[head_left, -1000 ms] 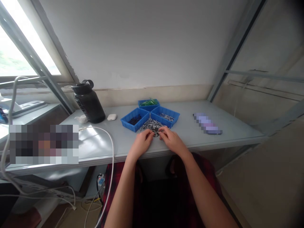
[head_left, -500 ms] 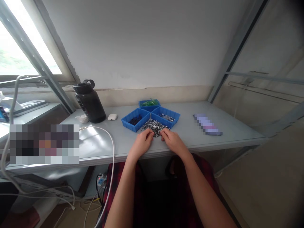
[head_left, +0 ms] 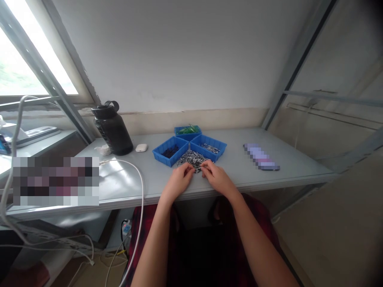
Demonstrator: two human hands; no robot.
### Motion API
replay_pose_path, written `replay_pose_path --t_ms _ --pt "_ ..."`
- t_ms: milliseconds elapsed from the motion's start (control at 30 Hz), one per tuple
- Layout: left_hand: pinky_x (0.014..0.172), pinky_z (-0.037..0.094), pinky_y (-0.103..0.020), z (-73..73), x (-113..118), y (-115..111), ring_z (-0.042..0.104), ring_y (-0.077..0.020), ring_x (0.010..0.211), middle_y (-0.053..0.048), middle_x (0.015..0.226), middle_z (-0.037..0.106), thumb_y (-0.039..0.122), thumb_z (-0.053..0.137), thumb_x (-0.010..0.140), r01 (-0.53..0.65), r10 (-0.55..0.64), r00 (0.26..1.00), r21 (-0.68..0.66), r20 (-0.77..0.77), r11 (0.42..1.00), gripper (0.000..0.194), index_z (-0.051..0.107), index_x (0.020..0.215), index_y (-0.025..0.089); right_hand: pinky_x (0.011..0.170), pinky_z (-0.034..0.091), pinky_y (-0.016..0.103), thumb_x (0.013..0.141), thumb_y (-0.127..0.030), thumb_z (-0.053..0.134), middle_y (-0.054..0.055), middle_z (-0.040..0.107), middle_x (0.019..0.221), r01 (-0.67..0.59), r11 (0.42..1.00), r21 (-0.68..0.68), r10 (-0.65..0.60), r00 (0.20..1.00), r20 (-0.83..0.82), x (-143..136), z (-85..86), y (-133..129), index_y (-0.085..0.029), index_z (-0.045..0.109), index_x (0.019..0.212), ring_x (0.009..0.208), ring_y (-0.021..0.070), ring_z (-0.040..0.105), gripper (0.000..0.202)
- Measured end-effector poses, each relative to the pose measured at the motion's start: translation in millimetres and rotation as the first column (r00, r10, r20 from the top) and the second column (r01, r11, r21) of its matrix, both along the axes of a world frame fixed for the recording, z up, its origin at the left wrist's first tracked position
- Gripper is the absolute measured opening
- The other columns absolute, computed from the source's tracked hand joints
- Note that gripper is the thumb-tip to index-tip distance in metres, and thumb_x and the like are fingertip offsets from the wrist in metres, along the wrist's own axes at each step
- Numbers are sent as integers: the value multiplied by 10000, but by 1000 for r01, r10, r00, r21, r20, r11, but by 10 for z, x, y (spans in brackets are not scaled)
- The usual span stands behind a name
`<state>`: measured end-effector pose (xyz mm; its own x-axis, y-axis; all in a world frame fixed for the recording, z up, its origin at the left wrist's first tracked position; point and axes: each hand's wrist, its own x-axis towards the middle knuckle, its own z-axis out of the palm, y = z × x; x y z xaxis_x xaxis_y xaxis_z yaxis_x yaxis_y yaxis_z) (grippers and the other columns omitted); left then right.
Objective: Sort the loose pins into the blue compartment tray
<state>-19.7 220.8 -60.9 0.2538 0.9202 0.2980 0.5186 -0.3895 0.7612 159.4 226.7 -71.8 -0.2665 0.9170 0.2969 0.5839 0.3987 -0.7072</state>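
A loose pile of thin metal pieces lies on the grey table, in front of three blue bins. My left hand is at the pile's near left edge, its fingers pinched together. At the near right edge is my right hand, also pinched. Whatever is between the fingertips is too small to make out. The left bin holds small dark parts, the right bin holds metal pins, and the back bin holds green pieces.
A dark bottle and a white case stand left of the bins. A phone lies on the right. One white cable hangs over the table's front edge. A blurred patch covers the far left.
Both hands stay at the pile's near edge. The fingers of my right hand have shifted slightly over the metal pieces.
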Motion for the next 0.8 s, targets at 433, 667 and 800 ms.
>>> replay_pose_path --t_ms 433,667,800 --pt "678 398 -251 22 9 -18 553 -151 708 8 730 607 268 442 882 -7 7 1000 10 17 1000 146 548 815 193 684 377 254 954 -349 360 -29 622 711 10 1000 23 -10 1000 9 -9 8 -3 -240 509 815 692 154 574 231" --pt "700 412 -274 56 26 -41 592 -178 752 -22 807 674 300 439 883 -3 2 1000 -18 -28 1000 220 620 826 188 697 398 270 958 -326 346 -13 635 732 -8 1000 21 7 1000 17 -5 0 -2 -242 526 952 709 170 591 198" --pt "709 410 -274 53 25 -36 600 -181 773 -25 831 687 290 439 883 3 -3 999 -10 -32 1000 227 637 835 189 709 404 276 963 -347 330 -10 635 741 7 1000 22 -7 1000 2 -5 6 -6 -242 519 957 717 173 593 216"
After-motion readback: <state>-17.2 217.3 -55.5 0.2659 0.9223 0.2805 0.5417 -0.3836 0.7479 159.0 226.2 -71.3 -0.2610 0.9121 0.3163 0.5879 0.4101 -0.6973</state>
